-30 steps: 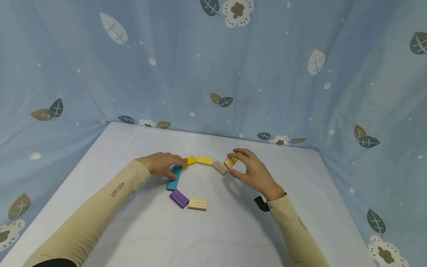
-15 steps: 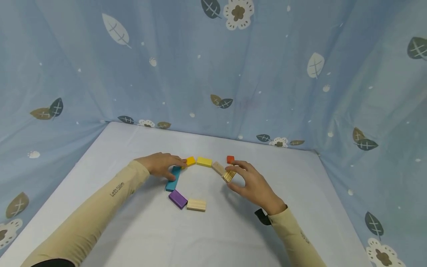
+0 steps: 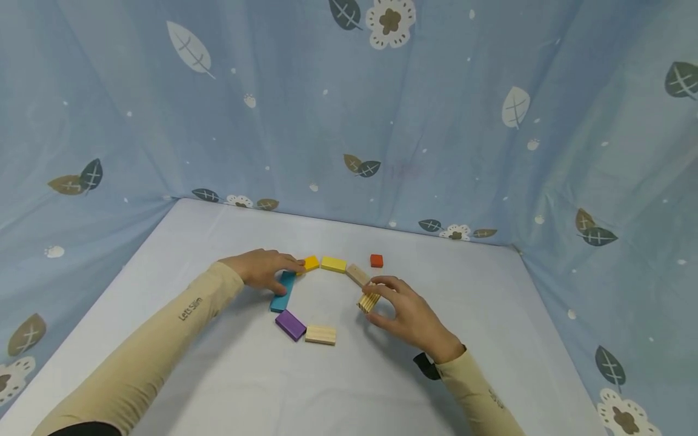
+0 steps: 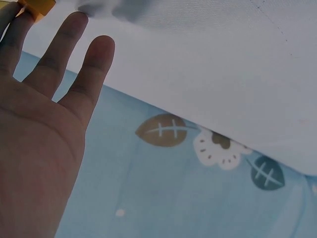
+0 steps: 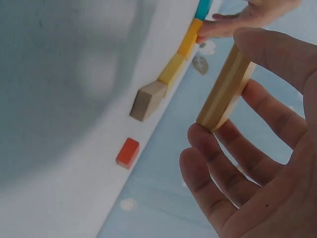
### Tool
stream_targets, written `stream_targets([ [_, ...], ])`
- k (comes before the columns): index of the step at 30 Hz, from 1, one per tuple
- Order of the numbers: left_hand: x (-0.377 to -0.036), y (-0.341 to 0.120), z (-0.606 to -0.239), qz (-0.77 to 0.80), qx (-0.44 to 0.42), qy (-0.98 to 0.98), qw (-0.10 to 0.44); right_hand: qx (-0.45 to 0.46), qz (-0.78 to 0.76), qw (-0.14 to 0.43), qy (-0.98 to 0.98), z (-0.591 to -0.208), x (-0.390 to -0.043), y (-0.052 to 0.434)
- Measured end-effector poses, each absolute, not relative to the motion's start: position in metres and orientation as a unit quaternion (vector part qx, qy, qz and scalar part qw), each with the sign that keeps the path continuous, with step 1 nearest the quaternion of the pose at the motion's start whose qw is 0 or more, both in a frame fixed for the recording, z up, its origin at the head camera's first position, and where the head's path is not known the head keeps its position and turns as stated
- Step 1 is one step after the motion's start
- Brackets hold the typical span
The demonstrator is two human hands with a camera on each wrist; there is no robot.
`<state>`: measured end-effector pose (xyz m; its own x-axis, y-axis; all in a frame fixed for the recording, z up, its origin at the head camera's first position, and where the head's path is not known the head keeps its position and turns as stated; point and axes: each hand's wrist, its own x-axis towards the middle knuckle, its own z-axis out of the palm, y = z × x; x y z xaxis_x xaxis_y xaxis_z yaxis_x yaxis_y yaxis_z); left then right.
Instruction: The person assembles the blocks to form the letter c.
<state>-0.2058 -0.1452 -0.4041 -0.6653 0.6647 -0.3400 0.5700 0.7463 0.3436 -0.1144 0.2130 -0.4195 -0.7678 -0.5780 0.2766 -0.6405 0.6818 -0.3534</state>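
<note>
- my right hand [image 3: 408, 315] pinches a ribbed natural-wood block [image 3: 369, 300] between thumb and fingertips [image 5: 203, 136], held on edge just above the worktop [image 3: 491, 315] — it sits at the open end of the row, just beside the plain tan block [image 3: 357, 274].
- my left hand [image 3: 265, 269] lies flat, fingers straight, pressing the teal block [image 3: 283, 290] and touching the orange-yellow block [image 3: 311, 263] to steady that end.
- the row curves: teal, orange-yellow, yellow block [image 3: 334, 264], tan; a purple block [image 3: 292, 324] and another ribbed block [image 3: 320, 334] lie near the teal end, a red block [image 3: 376, 260] apart at the back.
- step in hand, as i judge it: adding the ribbed piece to the curve.
- next calls for lowering it flat, its end meeting the tan block, without nudging the row.
</note>
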Motion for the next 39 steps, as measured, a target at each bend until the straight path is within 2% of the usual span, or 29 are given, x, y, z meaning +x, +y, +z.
stream_targets([
  [7,-0.207,-0.145,-0.405,0.1,0.346,0.905,0.224,0.358,0.216,0.068,-0.906,-0.429,-0.108,0.207],
  [18,-0.206,-0.145,-0.404,0.103,0.347,0.905,0.222,0.348,0.192,-0.021,-0.917,-0.436,-0.099,0.195],
  [22,-0.206,-0.145,-0.405,0.103,0.347,0.905,0.222,0.345,0.168,-0.035,-0.923,-0.438,-0.098,0.191],
  [33,-0.205,-0.145,-0.404,0.104,0.343,0.907,0.222,0.338,0.147,-0.047,-0.928,-0.441,-0.101,0.19],
  [39,-0.206,-0.146,-0.404,0.104,0.341,0.907,0.224,0.348,0.159,-0.025,-0.924,-0.44,-0.103,0.192],
])
